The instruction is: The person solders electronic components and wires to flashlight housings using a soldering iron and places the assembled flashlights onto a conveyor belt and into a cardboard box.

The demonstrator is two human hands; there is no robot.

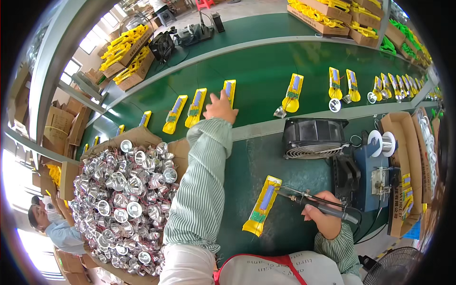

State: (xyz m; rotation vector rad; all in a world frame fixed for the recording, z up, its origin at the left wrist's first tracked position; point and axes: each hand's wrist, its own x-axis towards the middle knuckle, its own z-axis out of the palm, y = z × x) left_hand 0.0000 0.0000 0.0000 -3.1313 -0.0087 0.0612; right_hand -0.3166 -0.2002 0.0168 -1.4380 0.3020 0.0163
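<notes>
My left hand (221, 109) is stretched out over the green belt, fingers spread, at the near end of a yellow flashlight housing (230, 87). That housing carries a blue-purple battery; whether my fingertips touch it I cannot tell. Closed around the dark handle of a soldering iron (327, 209) is my right hand (327, 222). The iron's tip and thin solder guide reach the upper end of another yellow housing (262, 209), which lies tilted on the bench with a battery and a green circuit board in it.
Silver reflector cups (126, 204) are heaped at my left. A black fan (315, 137), a blue solder feeder (370, 175) with a spool and a cardboard box (401, 142) stand at right. More housings line the belt (261, 71). A co-worker (59, 228) is at far left.
</notes>
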